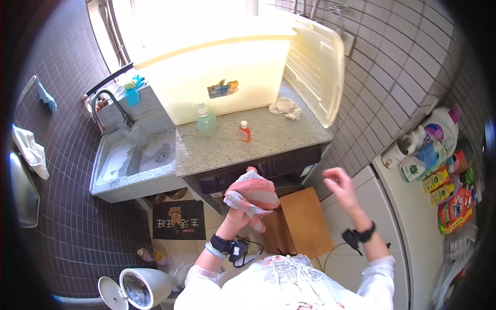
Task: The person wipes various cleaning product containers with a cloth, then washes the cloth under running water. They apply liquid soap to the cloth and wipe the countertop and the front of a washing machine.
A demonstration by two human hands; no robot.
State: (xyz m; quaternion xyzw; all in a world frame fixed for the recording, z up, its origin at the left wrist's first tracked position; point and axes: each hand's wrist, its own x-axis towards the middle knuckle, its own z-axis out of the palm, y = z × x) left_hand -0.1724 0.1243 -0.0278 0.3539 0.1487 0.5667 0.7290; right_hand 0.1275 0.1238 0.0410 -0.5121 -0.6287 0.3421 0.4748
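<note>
My left hand (237, 219) is in front of the counter, mostly covered by a fluffy pink-and-white striped cloth (254, 193) that it grips. The cloth is bunched and folded, and hides most of my fingers. To the right, my right hand (341, 188) is raised over the floor, apart from the cloth. Its fingers are loosely bent, with nothing visible in them. On the stone counter (217, 155) beyond stand a green pump bottle (206, 123) and a small orange bottle with a white cap (244, 131). A crumpled pale cloth (286, 107) lies farther right.
A large translucent storage box (248, 77) stands at the back, its lid (319, 69) leaning beside it. Left is a stone sink (133, 155) with a dark faucet (112, 102). Below are an open cardboard box (306, 221) and a lidded bin (145, 288). Detergents (438, 135) crowd the right-hand surface.
</note>
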